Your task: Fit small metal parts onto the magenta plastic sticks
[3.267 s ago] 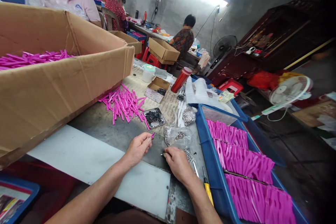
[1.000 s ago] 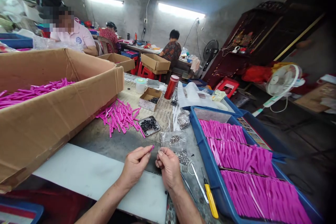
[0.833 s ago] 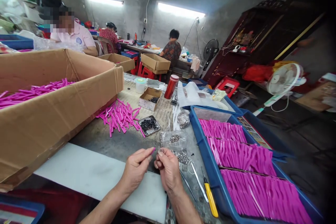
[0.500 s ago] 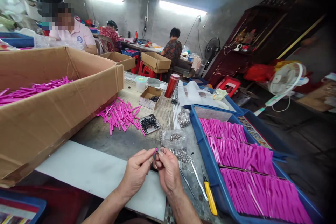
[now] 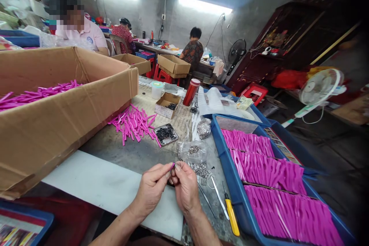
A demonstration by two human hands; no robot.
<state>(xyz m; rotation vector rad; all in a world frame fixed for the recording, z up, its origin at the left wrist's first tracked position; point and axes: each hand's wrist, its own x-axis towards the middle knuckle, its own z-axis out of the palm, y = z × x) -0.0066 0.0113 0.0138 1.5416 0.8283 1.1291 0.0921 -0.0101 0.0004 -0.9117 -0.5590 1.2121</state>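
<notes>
My left hand (image 5: 154, 184) pinches a thin magenta strip (image 5: 172, 166), of which only the tip shows between the fingers. Against it, my right hand (image 5: 184, 182) is closed, thumb and forefinger pressed together on something too small to make out. Both hands meet above the edge of a white board (image 5: 115, 184). Beyond them lie a loose pile of magenta strips (image 5: 134, 123) and a square dish of small black parts (image 5: 166, 134). Just past my right hand rest plastic bags of small metal pieces (image 5: 193, 150).
A cardboard box (image 5: 66, 119) with magenta strips stands left. To the right, a blue tray (image 5: 221, 157) holds rows of them. Tweezers (image 5: 206, 201), a white-handled tool (image 5: 220, 200) and a yellow-handled screwdriver (image 5: 232, 217) lie beside it. Farther back stand a red flask (image 5: 191, 93) and several seated people.
My hands stay pressed together, with the fingertips shifted only slightly and more of the magenta tip showing. The whole view has moved a little.
</notes>
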